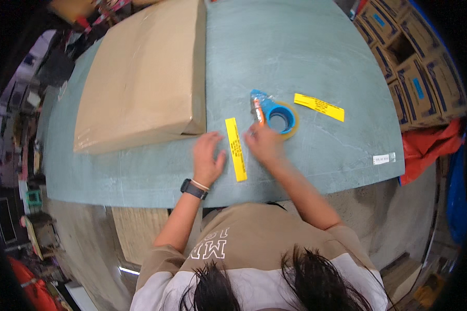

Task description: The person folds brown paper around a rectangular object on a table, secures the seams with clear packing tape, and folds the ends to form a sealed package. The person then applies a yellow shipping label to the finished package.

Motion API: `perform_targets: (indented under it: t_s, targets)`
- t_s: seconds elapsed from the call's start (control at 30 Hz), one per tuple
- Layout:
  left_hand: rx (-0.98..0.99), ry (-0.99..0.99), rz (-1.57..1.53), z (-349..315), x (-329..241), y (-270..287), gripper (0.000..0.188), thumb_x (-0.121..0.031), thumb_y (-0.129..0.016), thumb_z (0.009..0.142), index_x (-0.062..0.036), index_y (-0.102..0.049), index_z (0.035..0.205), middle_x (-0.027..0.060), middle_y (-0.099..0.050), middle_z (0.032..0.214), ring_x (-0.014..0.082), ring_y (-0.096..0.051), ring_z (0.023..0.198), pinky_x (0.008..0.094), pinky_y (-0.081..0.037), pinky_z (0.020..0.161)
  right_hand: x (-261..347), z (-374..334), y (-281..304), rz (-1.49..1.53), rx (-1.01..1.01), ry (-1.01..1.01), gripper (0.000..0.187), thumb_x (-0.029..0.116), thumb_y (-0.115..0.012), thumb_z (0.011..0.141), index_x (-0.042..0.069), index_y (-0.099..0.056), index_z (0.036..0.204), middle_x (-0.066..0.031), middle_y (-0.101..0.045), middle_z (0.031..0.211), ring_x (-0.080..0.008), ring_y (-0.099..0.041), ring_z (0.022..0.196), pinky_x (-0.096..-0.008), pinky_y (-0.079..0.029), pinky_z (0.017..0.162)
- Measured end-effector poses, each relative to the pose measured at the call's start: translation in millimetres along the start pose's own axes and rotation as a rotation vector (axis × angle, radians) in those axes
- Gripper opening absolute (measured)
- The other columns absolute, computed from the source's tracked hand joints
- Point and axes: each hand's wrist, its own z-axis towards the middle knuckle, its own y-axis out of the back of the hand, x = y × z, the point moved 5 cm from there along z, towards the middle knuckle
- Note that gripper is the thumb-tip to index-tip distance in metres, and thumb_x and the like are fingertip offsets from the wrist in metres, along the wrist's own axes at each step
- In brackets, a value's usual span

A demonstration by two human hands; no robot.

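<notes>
A yellow strip (pixel 235 149) with dark print lies upright in the picture on the green table, between my two hands. To its left is my left hand (pixel 207 157), its thumb and fingers apart and nothing visible in them. My right hand (pixel 266 145) is on the strip's other side, fingertips pointing toward it; motion smears them, so I cannot tell whether they hold anything. Just beyond the right hand lies a blue tape dispenser (pixel 289 118) with a roll of tape. Farther right sits a second yellow strip (pixel 319 107).
A large parcel wrapped in brown paper (pixel 145 78) covers the table's left part. A small white label (pixel 381 159) is near the right edge of the table (pixel 306 62). Beyond that edge stand stacked cardboard boxes (pixel 417 85) and a red sheet (pixel 425 150).
</notes>
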Motion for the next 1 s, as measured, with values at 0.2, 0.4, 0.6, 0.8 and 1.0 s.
perform_targets:
  t_s: [0.2,0.4,0.6,0.8,1.0]
  targets:
    - [0.449,-0.16,0.38,-29.0,-8.2,-69.6,0.054,-0.032,-0.05,0.082,-0.0164,-0.035,0.131,0.0072,-0.024,0.141,0.0292,-0.018,0.131,0.0592,-0.018,0.097,-33.5,30.0,23.0,-0.403,-0.084,-0.098,0.053,0.019,-0.064,0.072,0.009,-0.043,0.119,-0.0169,-0.058,0.096,-0.0337,-0.058,0.083,-0.0405,-0.046,0.069]
    - [0.35,0.036,0.317,-28.2,-49.7,-120.7,0.06,-0.035,-0.048,0.084,-0.0096,-0.028,0.134,0.0127,-0.017,0.143,0.0365,-0.014,0.13,0.0648,-0.015,0.095,-52.3,-38.4,105.4,0.379,-0.03,-0.024,0.065,0.013,-0.06,0.074,0.01,-0.033,0.133,-0.0162,-0.051,0.12,-0.0259,-0.053,0.104,-0.0326,-0.042,0.087]
    - [0.389,0.475,-0.787,20.4,-63.1,-105.8,0.047,-0.039,-0.052,0.084,-0.0018,-0.051,0.112,0.0101,-0.05,0.108,0.0182,-0.045,0.1,0.0346,-0.036,0.087,-39.7,-135.3,139.8,0.419,0.007,-0.021,0.086,0.016,-0.075,0.057,0.01,-0.035,0.133,-0.0123,-0.054,0.112,-0.0226,-0.054,0.099,-0.0294,-0.041,0.085]
    - [0.969,0.733,-1.235,-4.9,-91.1,-91.3,0.022,-0.029,-0.062,0.081,-0.0063,-0.063,0.082,-0.0036,-0.055,0.07,0.0036,-0.047,0.062,0.0172,-0.04,0.058,-40.2,-171.8,119.2,0.17,0.203,-0.036,0.085,0.01,-0.074,0.051,0.006,-0.041,0.129,-0.0098,-0.055,0.092,-0.0212,-0.054,0.083,-0.0285,-0.042,0.078]
    - [0.751,0.737,-1.005,-16.4,-72.6,-92.5,0.018,-0.022,-0.061,0.081,-0.0032,-0.063,0.081,0.005,-0.061,0.071,0.0116,-0.054,0.061,0.0234,-0.044,0.058,-32.9,-171.7,112.3,0.14,0.231,-0.02,0.08,0.014,-0.074,0.053,0.013,-0.044,0.128,-0.0104,-0.053,0.081,-0.0228,-0.053,0.073,-0.0306,-0.044,0.069]
